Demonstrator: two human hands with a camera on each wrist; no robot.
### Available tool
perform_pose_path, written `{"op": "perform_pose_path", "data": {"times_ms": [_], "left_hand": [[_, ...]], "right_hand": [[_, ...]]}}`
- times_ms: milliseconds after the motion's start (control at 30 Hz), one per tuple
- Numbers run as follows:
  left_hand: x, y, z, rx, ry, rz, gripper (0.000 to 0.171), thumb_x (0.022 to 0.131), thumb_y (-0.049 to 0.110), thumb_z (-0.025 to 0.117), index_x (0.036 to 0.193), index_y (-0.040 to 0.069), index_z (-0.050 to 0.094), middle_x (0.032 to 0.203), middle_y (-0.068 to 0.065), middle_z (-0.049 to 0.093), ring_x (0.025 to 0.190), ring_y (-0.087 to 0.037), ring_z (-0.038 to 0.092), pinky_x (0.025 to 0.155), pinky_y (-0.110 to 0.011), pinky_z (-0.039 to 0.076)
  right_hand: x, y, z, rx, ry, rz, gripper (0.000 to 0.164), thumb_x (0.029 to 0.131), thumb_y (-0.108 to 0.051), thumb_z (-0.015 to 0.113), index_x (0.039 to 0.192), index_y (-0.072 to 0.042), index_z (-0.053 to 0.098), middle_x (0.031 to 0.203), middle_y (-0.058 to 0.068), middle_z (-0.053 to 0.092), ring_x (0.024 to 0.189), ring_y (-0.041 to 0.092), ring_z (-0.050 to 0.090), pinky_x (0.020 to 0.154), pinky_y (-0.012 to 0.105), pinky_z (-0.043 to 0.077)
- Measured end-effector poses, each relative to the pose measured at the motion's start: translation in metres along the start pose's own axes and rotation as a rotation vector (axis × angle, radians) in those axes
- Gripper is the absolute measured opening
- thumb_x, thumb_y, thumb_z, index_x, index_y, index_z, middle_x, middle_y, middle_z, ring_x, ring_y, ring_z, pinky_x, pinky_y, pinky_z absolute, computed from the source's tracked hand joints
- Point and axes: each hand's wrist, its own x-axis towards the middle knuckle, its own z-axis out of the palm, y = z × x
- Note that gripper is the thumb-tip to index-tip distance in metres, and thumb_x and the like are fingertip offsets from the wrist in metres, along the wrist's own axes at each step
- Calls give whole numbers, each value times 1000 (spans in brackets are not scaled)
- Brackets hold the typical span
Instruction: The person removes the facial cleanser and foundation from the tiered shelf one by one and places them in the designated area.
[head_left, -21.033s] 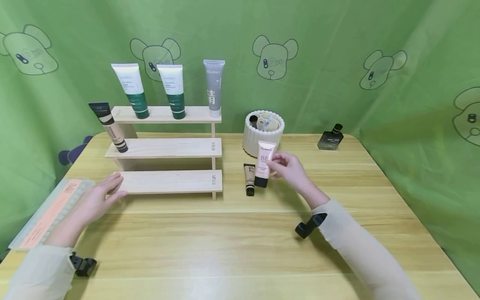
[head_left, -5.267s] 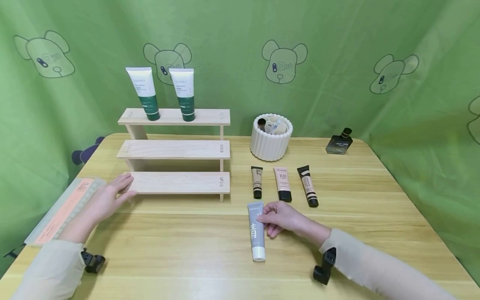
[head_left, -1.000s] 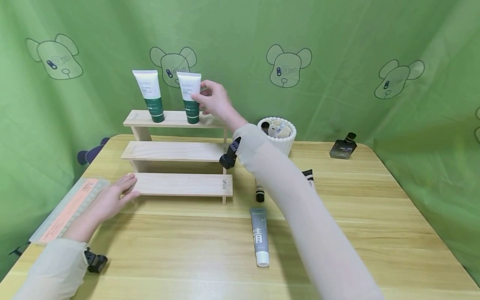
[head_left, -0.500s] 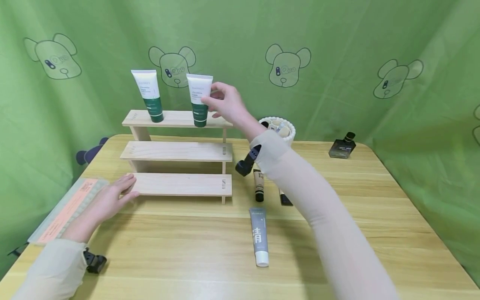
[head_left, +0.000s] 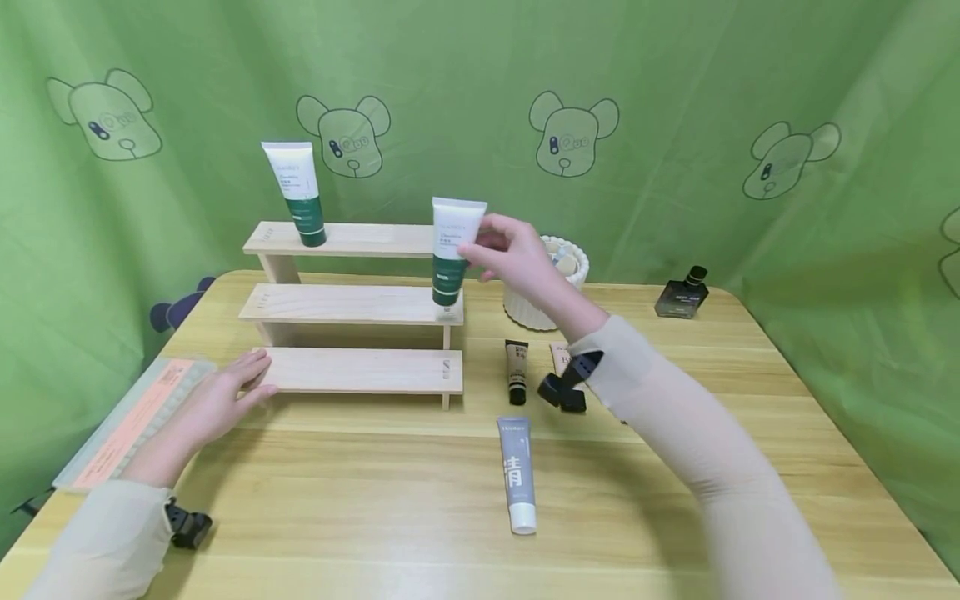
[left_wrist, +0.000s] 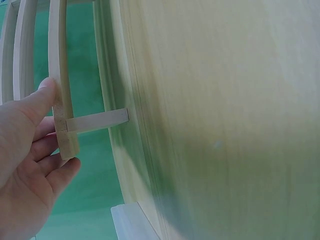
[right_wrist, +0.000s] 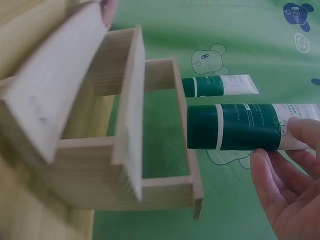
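My right hand pinches a white and green squeeze tube between thumb and fingers, cap down. The tube is in the air at the right end of the three-tier wooden shelf. In the right wrist view, the tube lies across the picture, fingers at its white end. A matching squeeze tube stands on the top tier. My left hand holds the left end of the lowest tier; in the left wrist view the thumb lies against the board and the fingers bend around its end.
On the table lie a grey squeeze tube, a small beige tube and a pink BB cream tube partly behind the right wrist camera. A white ribbed brush holder and a dark perfume bottle stand behind. A flat pack lies left.
My right hand has lifted the right-hand white and green tube off the top tier and carried it right and down. The left hand stays on the shelf.
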Motion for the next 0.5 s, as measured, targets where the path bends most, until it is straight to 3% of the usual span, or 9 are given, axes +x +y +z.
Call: {"op": "perform_pose_path", "data": {"times_ms": [167,500], "left_hand": [[0,-1,0,1,1,-2,58,93,30,55,129,-13,41,138,-31,31,127,-46,27,103,-56,22],[0,-1,0,-7,-8,-3,59,93,30,55,130,-13,40,139,-30,29,127,-46,26,104,-56,20]], "right_hand": [[-27,16,-11,-28,-18,31,32,86,-16,66,114,-2,57,102,12,62,90,27,60,73,41,55],[-76,61,-33,-32,-41,132,33,87,-15,65,110,6,55,98,18,62,90,37,59,70,38,56]]}}
